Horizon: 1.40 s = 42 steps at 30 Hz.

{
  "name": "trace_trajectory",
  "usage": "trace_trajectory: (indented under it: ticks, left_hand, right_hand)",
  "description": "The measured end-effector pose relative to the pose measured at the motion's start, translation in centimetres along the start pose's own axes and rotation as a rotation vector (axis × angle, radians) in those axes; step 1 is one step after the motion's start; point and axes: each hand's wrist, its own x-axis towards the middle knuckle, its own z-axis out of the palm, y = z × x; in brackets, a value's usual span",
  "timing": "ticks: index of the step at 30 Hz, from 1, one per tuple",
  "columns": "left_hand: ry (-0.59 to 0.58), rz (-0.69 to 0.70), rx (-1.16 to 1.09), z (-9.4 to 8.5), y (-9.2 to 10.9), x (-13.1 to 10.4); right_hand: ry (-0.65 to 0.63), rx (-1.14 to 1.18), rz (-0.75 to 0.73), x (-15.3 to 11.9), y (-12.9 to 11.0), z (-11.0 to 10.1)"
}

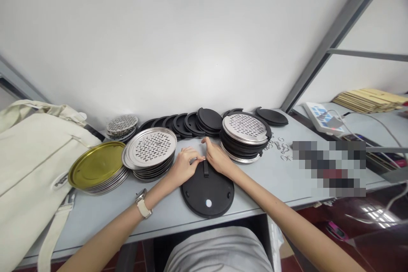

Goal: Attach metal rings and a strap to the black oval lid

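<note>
A black round disc [207,193] with a short black strap or tab [205,169] at its top lies flat near the table's front edge. My left hand [186,163], with a watch on the wrist, pinches something too small to make out at the disc's far edge. Touching the same spot, my right hand [216,157] has its fingers closed around the top of the tab; what they hold is hidden. Left of my hands stands a stack topped by a perforated silver plate [153,148]. To the right, another perforated plate [245,127] tops black rings.
Gold lids [97,165] and a cream bag [35,161] are at the left. Black discs [208,119] lean along the wall. Small metal rings [282,146] lie right of the stacks. A power strip [323,117] and wooden boards [369,100] are farther right.
</note>
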Motion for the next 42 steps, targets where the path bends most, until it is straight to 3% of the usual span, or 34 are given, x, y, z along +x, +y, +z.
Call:
trace_trajectory:
  ticks: [26, 42]
  left_hand:
    - [0.007, -0.01, -0.029, 0.04, -0.23, 0.13]
    - [-0.004, 0.001, 0.04, -0.51, 0.55, 0.0]
  right_hand:
    - [-0.05, -0.058, 0.06, -0.12, 0.0, -0.02]
    - [-0.006, -0.042, 0.165, 0.01, -0.12, 0.18]
